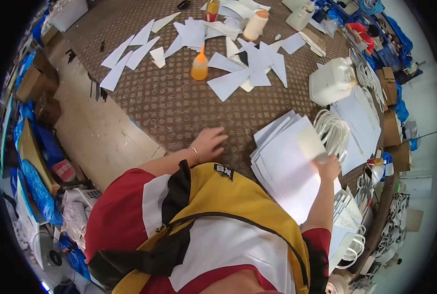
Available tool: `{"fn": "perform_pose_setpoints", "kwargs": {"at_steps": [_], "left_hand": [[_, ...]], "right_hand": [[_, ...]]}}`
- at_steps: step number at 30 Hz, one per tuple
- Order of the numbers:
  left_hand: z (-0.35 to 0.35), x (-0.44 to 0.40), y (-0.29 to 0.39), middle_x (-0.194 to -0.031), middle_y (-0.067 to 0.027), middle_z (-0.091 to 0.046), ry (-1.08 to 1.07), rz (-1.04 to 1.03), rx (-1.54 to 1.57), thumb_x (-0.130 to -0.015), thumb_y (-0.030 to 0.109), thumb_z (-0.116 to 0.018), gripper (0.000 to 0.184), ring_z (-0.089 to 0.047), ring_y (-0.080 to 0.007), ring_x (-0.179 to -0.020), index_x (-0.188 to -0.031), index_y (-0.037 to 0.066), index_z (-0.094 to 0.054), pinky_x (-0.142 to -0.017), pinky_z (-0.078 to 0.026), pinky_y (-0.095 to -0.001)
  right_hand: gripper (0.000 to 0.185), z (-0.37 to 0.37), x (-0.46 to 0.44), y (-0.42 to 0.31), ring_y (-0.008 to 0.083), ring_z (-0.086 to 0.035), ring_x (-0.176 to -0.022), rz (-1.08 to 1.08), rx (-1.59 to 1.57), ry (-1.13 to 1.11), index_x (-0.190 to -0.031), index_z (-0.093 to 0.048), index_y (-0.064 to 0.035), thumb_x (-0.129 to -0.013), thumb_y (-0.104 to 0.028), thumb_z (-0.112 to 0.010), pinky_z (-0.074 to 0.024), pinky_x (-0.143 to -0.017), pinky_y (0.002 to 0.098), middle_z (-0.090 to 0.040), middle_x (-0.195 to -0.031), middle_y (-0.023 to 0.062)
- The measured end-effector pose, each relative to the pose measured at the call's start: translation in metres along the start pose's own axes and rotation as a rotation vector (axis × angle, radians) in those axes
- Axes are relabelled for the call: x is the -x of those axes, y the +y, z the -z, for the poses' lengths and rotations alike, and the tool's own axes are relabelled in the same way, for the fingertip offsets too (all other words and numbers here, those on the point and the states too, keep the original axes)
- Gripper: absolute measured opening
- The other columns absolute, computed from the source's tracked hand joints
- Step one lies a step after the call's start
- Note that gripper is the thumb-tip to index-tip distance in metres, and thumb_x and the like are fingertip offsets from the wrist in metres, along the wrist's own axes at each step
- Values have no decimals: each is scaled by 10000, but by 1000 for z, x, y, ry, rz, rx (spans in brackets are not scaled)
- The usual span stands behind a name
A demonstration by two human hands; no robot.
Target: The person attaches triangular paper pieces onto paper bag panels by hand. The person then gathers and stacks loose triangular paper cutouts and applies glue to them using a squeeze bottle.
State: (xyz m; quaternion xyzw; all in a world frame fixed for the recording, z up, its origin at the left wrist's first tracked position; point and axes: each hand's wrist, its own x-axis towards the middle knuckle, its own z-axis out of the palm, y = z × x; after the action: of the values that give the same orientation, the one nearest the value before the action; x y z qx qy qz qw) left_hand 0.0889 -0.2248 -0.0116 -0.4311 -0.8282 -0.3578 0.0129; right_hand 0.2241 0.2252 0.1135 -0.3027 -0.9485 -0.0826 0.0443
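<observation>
Right hand [327, 167] on white sheets [289, 161], left hand [210, 144] on patterned tabletop [154, 105]

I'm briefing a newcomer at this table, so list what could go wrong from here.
The right hand is at the edge of the fanned stack of white sheets; a pull could skew the stack or catch the coiled cord beside it. The orange bottle stands near loose cut pieces; if knocked over, it might leak onto them.
</observation>
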Motion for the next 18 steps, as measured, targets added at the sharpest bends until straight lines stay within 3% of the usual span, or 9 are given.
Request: {"fn": "perform_pose_setpoints", "kwargs": {"at_steps": [3,5,7,9,11,13,15,18], "left_hand": [[55,3,-41,-1218,-159,-511,128,141,-90,-729,165,-635,344,-484,-345,-1114,-1058,73,-593,-946,-388,-441],[95,7,-78,-1144,-164,-549,256,172,-185,-692,130,-617,294,-523,-351,-1037,-979,65,-615,-896,-424,-427],[136,15,-121,-1173,-166,-539,290,341,-245,-710,126,-610,299,-513,-347,-1069,-1004,70,-616,-914,-415,-422],[159,33,-192,-1192,-172,-543,397,346,-403,-777,145,-606,280,-520,-345,-1078,-1045,66,-613,-920,-421,-421],[185,39,-230,-1149,-172,-567,383,459,-262,-802,139,-598,269,-539,-334,-1058,-1053,45,-607,-896,-445,-396],[190,33,-246,-1125,-169,-576,306,383,-212,-804,128,-597,257,-548,-328,-1039,-1045,37,-606,-887,-451,-384],[183,21,-244,-1083,-164,-587,223,283,-127,-806,108,-597,236,-562,-324,-1000,-1027,25,-606,-870,-460,-376],[142,-8,-214,-1027,-147,-595,120,92,97,-802,92,-611,234,-580,-302,-920,-1022,16,-600,-833,-473,-351]], "right_hand": [[666,25,5,-9,328,-597,-903,-105,108,-46,-1044,-547,-39,-559,-426,-790,-431,-820,443,-640,-960,164],[529,38,10,-5,336,-615,-782,61,151,100,-941,-570,-49,-599,-398,-770,-431,-784,438,-655,-810,146],[412,70,20,-24,342,-617,-745,14,197,96,-881,-579,-54,-652,-354,-744,-426,-777,439,-653,-753,138],[359,91,26,-34,340,-620,-740,-54,204,83,-924,-575,-74,-694,-311,-718,-411,-787,443,-657,-755,129],[334,100,28,-43,309,-616,-848,-156,257,-2,-990,-565,-108,-731,-278,-691,-393,-867,458,-663,-858,113],[421,103,39,-56,270,-546,-1064,-142,405,36,-1135,-526,-152,-763,-283,-671,-333,-983,499,-613,-1098,92],[531,93,57,-77,262,-419,-1223,-260,359,152,-1256,-462,-193,-779,-308,-663,-251,-1055,538,-498,-1282,55],[612,77,94,-103,291,-399,-1245,-516,117,32,-1311,-418,-198,-776,-357,-669,-250,-1056,535,-472,-1314,75]]}}
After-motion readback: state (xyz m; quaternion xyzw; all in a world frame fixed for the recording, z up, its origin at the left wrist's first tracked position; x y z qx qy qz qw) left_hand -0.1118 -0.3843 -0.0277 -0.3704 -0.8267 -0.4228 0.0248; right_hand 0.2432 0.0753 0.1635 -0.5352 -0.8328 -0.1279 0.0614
